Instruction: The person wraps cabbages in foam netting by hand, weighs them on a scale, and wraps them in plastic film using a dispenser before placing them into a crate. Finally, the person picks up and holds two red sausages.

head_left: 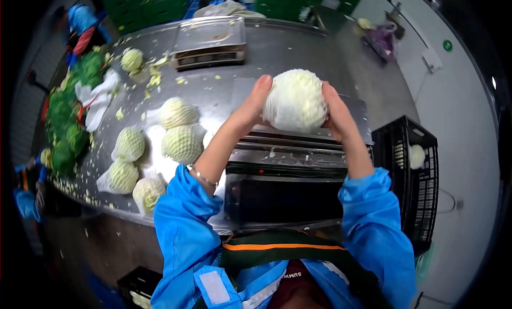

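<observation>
A pale green cabbage [296, 102] in a white foam net is held up between my two hands, above the metal edge of a machine. My left hand [253, 107] presses against its left side, and my right hand [338, 112] grips the right side. Fingers behind the cabbage are partly hidden. To the left of my left forearm, several more netted cabbages lie on the steel table, among them one cabbage [182, 144] close to my sleeve and another cabbage [179, 113] behind it.
A scale with a steel top [210, 37] stands at the back of the steel table [277, 47]. Green net sacks [66, 125] and leaf scraps lie at left. A black crate [405, 175] holding a cabbage is at right. Co-workers [82, 29] stand beyond the left edge.
</observation>
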Demonstrator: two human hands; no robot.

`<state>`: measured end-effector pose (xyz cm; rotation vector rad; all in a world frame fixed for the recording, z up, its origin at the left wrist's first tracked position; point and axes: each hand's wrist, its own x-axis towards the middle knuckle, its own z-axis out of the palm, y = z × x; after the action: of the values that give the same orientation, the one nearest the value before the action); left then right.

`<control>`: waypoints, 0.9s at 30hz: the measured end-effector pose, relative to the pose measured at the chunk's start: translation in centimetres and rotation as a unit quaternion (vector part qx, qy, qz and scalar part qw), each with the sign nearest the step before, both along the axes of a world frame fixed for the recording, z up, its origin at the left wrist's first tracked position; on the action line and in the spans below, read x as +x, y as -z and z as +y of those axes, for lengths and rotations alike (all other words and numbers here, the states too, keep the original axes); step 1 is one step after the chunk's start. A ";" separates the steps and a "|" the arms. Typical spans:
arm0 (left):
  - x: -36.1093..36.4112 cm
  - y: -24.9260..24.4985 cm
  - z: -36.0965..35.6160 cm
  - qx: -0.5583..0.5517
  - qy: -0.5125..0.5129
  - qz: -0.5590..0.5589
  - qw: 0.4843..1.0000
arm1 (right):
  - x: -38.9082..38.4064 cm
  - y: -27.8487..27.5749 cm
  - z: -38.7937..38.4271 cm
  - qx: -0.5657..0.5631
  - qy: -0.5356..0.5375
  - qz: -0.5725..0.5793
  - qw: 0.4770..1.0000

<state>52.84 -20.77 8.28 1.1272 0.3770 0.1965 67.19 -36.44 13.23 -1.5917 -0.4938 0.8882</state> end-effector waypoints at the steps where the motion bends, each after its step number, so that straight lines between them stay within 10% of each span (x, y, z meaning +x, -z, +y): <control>1: 1.4 -1.0 -0.8 0.042 0.007 0.033 0.999 | 2.9 -0.3 -0.9 -0.044 -0.020 0.029 0.998; 9: 7.1 0.2 -3.8 0.313 0.141 0.248 0.906 | 10.6 2.0 -5.2 -0.234 -0.071 -0.114 0.963; 12: 6.3 1.0 -6.4 0.346 -0.091 0.081 0.930 | 12.5 5.6 -6.8 -0.168 -0.082 -0.167 0.968; 14: 6.2 0.5 -7.5 0.281 -0.050 0.097 0.954 | 11.9 8.5 -6.9 -0.015 -0.027 -0.197 0.980; 15: 6.1 0.5 -7.9 0.294 -0.033 0.105 0.949 | 10.9 6.9 -7.0 0.001 -0.063 0.033 0.997; 24: 6.4 0.1 -8.1 0.254 -0.135 0.056 0.956 | 9.5 5.5 -7.1 -0.091 -0.036 -0.023 0.995; 27: 6.4 1.5 -7.6 0.616 -0.086 0.084 0.778 | 9.1 5.7 -7.9 -0.136 -0.039 -0.009 0.990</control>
<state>59.25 -28.40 6.78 2.4327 0.5221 0.5534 76.25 -44.31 7.53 -1.8399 -0.4652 1.0354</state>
